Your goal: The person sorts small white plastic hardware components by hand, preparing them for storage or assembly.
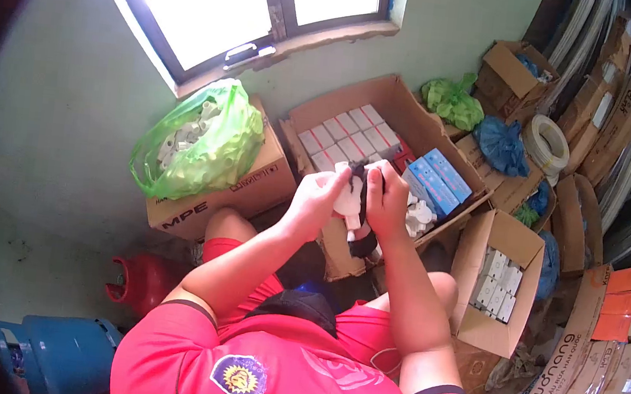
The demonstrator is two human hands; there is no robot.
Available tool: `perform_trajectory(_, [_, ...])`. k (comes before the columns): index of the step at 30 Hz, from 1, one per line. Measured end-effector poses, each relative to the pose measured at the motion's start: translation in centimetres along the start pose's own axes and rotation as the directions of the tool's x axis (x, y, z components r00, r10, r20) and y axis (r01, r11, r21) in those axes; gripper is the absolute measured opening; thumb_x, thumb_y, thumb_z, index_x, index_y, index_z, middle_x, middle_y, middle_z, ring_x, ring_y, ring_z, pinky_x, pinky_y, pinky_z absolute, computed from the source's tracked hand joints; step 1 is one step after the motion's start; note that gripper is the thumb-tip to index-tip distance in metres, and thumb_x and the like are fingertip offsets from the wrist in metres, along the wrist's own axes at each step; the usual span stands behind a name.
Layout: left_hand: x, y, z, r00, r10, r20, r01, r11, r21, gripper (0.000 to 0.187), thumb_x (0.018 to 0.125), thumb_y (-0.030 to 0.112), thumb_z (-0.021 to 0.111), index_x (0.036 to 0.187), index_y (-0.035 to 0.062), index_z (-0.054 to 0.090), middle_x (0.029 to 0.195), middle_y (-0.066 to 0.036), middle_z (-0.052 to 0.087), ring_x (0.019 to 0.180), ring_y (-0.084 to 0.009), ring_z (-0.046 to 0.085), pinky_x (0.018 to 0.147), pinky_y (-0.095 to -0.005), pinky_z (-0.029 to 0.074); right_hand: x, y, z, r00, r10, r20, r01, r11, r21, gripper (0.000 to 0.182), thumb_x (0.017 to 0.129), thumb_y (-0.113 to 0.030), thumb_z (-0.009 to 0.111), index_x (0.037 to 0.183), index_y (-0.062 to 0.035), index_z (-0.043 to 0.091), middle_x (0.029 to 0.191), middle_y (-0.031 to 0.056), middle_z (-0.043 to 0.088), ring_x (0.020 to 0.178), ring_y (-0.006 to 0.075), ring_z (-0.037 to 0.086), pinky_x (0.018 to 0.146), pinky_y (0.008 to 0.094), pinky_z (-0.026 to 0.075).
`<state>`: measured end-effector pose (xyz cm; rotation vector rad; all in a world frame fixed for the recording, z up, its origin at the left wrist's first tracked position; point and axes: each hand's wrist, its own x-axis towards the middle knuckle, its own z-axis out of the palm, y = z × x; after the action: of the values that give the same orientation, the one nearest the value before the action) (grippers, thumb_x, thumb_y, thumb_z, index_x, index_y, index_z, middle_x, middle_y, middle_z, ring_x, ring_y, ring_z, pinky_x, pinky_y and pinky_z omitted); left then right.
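Observation:
My left hand [319,200] and my right hand [386,204] are raised close together over the front of a large open carton [341,96]. Pinched between their fingers is a limp-looking white and black item [349,200], perhaps a glove; its kind is not clear. My left hand grips its left side, and my right hand grips the upper black part. Just beyond the hands, the carton holds white boxes with red stripes [349,133] and blue boxes [436,183]. Loose white plastic fittings [419,217] lie beside my right hand.
A green bag of white fittings [202,143] sits on an MPE carton [231,196] at left. An open box of white parts [502,286] stands right. Red [145,283] and blue gas cylinders [60,355] are lower left. Coiled tubing [547,148] and flattened cartons [566,369] crowd the right.

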<state>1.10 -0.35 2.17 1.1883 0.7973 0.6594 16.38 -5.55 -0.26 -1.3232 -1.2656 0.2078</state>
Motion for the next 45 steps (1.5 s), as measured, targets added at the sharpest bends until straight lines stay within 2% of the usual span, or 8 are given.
perform_trajectory(3, [0.0,0.7,-0.1,0.852,0.523,0.016,-0.4,0.632,0.663,0.042,0.094,0.04,0.07,0.083,-0.0012,0.065,0.069,-0.015,0.064,0.062,-0.0214,0.063,0.06,-0.036,0.049,-0.3,1.6,0.8,0.997,0.079,-0.018,-0.078,0.996,0.034,0.031,0.101,-0.023,0.046,0.086,0.0014,0.058,0.073,0.0234,0.057,0.069,0.0407,0.06,0.066,0.0451,0.045])
perform_trajectory(13, [0.2,2.3,-3.2,0.591,0.433,0.681,-0.771,0.057,0.634,0.043,0.082,0.043,0.08,0.094,0.0054,0.062,0.08,-0.016,0.067,0.074,-0.038,0.069,0.064,-0.0458,0.056,-1.2,4.4,1.8,0.753,0.317,0.577,-0.59,0.713,0.378,0.033,0.103,-0.025,0.045,0.106,-0.0005,0.067,0.096,0.0034,0.067,0.087,0.0126,0.06,0.077,0.0295,0.048])
perform_trajectory(18, [0.4,0.1,-3.3,0.638,0.624,0.451,-0.737,0.325,0.593,0.04,0.086,0.04,0.077,0.097,0.0032,0.066,0.082,-0.016,0.068,0.072,-0.0324,0.07,0.067,-0.0413,0.055,-0.7,7.7,2.3,0.659,0.389,0.644,-0.722,0.568,0.396,0.031,0.1,-0.024,0.052,0.104,0.0007,0.069,0.093,0.0045,0.069,0.082,0.0131,0.062,0.073,0.0278,0.049])
perform_trajectory(26, [2.5,-5.7,-3.3,0.997,0.081,0.008,-0.081,0.996,-0.025,0.046,0.1,0.045,0.063,0.089,0.0018,0.069,0.081,-0.002,0.068,0.069,-0.0095,0.061,0.059,-0.0274,0.048,-0.9,3.3,2.7,0.931,0.349,0.111,-0.353,0.936,0.02,0.045,0.102,-0.038,0.055,0.091,0.0047,0.064,0.074,0.015,0.063,0.071,0.0179,0.053,0.068,0.0376,0.046])
perform_trajectory(32, [3.0,-7.1,-3.9,0.98,-0.198,0.015,0.168,0.785,-0.597,0.042,0.102,0.042,0.059,0.106,0.0001,0.066,0.094,-0.009,0.07,0.079,-0.0217,0.069,0.065,-0.0378,0.056,-1.3,2.0,2.7,0.92,0.229,0.317,-0.375,0.745,0.552,0.05,0.106,-0.034,0.037,0.15,-0.01,0.04,0.129,0.0096,0.055,0.114,0.0194,0.056,0.097,0.034,0.049])
perform_trajectory(35, [2.9,-6.3,-4.7,0.973,-0.229,0.024,0.193,0.751,-0.632,0.04,0.103,0.041,0.059,0.106,0.0007,0.065,0.092,-0.008,0.069,0.078,-0.0219,0.069,0.065,-0.0372,0.056,-2.3,0.6,3.3,0.986,0.033,0.165,-0.079,0.958,0.276,0.063,0.1,-0.033,0.052,0.154,-0.0114,0.028,0.136,0.0135,0.05,0.118,0.021,0.055,0.092,0.0338,0.053])
perform_trajectory(39, [2.2,-5.5,-4.3,0.933,-0.254,0.254,0.358,0.723,-0.591,0.037,0.103,0.042,0.056,0.111,0.0064,0.063,0.09,-0.005,0.067,0.075,-0.019,0.068,0.064,-0.036,0.056,-1.5,1.2,2.1,0.92,-0.349,0.18,0.381,0.904,-0.194,0.052,0.096,-0.043,0.062,0.13,-0.0036,0.057,0.134,0.021,0.051,0.116,0.0323,0.058,0.096,0.0448,0.048])
perform_trajectory(45, [0.4,-3.8,-3.2,0.938,-0.299,0.177,0.347,0.838,-0.422,0.042,0.102,0.045,0.059,0.103,0.0044,0.067,0.083,-0.003,0.067,0.066,-0.0153,0.066,0.055,-0.0312,0.053,-2.0,0.0,1.9,0.956,-0.256,0.142,0.264,0.964,-0.04,0.038,0.098,-0.039,0.056,0.093,-0.0015,0.055,0.083,0.0188,0.059,0.078,0.037,0.062,0.07,0.0448,0.048])
